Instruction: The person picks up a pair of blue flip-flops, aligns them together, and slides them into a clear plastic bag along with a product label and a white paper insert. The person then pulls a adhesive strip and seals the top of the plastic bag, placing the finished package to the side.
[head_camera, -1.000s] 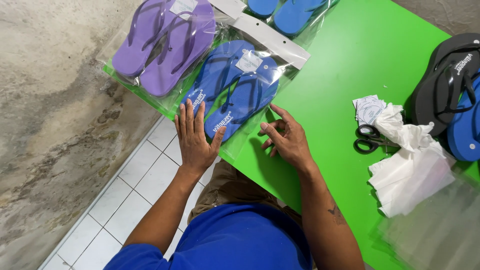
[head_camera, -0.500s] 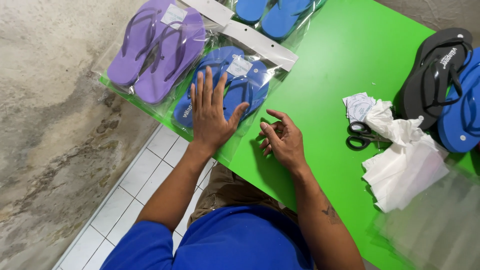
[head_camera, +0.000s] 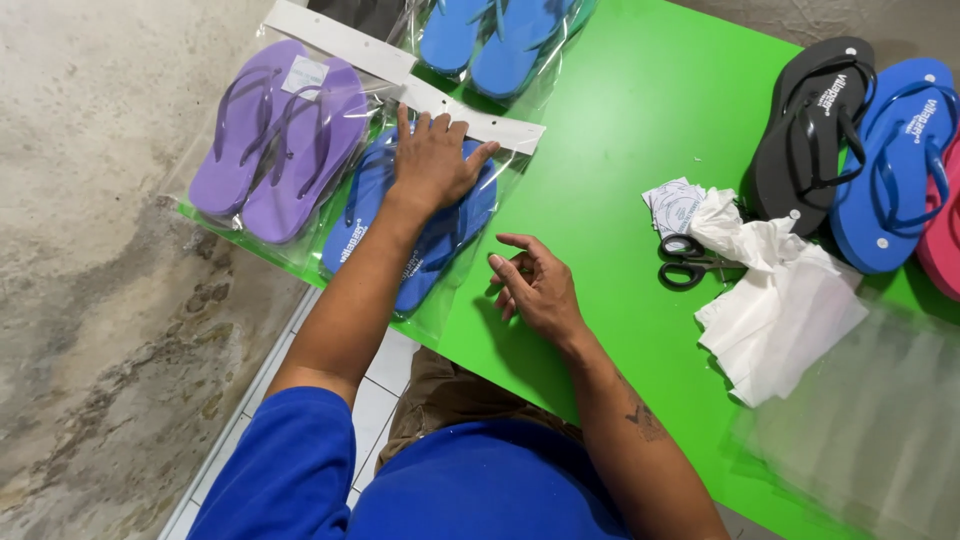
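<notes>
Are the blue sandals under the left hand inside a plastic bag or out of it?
Inside. Clear plastic covers the blue sandals, and the left hand presses flat on top.

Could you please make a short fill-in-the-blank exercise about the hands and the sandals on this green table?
1. The left hand lies flat on a bagged pair of ____ sandals.
2. Beside that pair lies a bagged pair coloured ____.
3. The right hand rests on the table and holds ____.
4. The scissors have ____ handles.

Missing words: blue; purple; nothing; black
</notes>
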